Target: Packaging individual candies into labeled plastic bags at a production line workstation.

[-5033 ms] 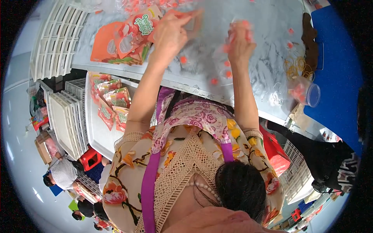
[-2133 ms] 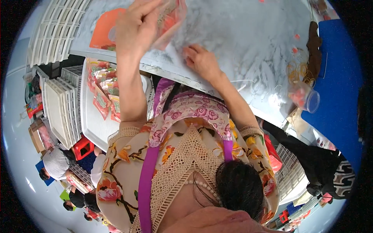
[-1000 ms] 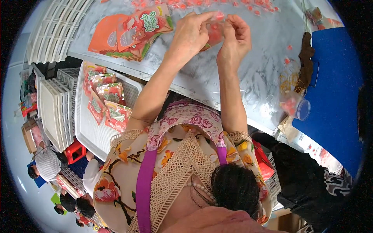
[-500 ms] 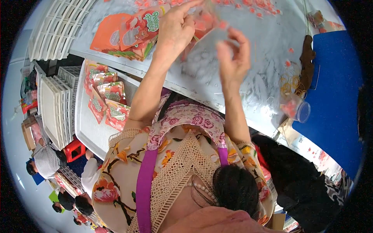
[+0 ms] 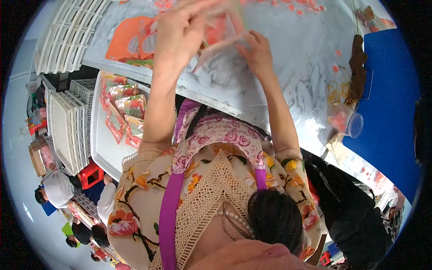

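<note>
A red candy pouch (image 5: pixel 219 35), smeared by motion, is held up over the work table between my hands. My left hand (image 5: pixel 180 38) is closed on its left and upper side. At the pouch's right edge, the thumb and fingers of my right hand (image 5: pixel 258 56) close on its rim. Left of my left hand, flat orange-red pouches (image 5: pixel 126 41) lie overlapping on the table. Loose red wrapped candies (image 5: pixel 292 6) are scattered along the table's far side.
A white tray (image 5: pixel 105 157) with several filled pouches (image 5: pixel 130 105) stands at the left below the table edge. White crates (image 5: pixel 67 36) are stacked nearby. Rubber bands (image 5: pixel 337 92) and a clear jar (image 5: pixel 348 123) sit at the right, beside a blue board (image 5: pixel 391 90). People (image 5: pixel 58 186) sit farther left.
The pouch and my left hand have moved left and up. My right hand, apart from the pouch before, has come in to its right edge.
</note>
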The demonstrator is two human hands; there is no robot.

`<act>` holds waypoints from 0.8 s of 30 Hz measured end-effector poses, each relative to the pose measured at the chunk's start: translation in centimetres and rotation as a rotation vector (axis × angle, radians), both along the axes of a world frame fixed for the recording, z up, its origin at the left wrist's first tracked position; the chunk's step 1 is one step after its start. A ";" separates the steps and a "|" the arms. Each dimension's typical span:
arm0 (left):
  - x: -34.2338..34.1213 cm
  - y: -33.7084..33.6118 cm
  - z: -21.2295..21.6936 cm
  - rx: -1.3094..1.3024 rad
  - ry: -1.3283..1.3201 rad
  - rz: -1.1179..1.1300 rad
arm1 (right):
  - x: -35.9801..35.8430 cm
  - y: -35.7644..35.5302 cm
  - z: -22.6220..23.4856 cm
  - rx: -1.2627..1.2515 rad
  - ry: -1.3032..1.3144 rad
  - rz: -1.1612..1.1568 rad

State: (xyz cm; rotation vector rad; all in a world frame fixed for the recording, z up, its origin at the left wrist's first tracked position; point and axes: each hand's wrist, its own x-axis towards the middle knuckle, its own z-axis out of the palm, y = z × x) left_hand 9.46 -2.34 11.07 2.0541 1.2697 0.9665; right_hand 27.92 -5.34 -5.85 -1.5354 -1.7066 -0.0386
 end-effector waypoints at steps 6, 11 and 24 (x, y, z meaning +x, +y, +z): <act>-1.2 -0.2 -0.5 0.055 -0.008 -0.030 | 1.2 2.5 -2.9 -0.319 -0.070 0.139; -1.0 -1.0 -1.7 -0.112 -0.009 0.041 | 0.9 -0.3 10.4 -0.065 0.956 0.077; 0.1 -1.5 -3.7 -0.231 -0.439 0.059 | -7.2 -6.6 10.8 -0.004 0.583 0.023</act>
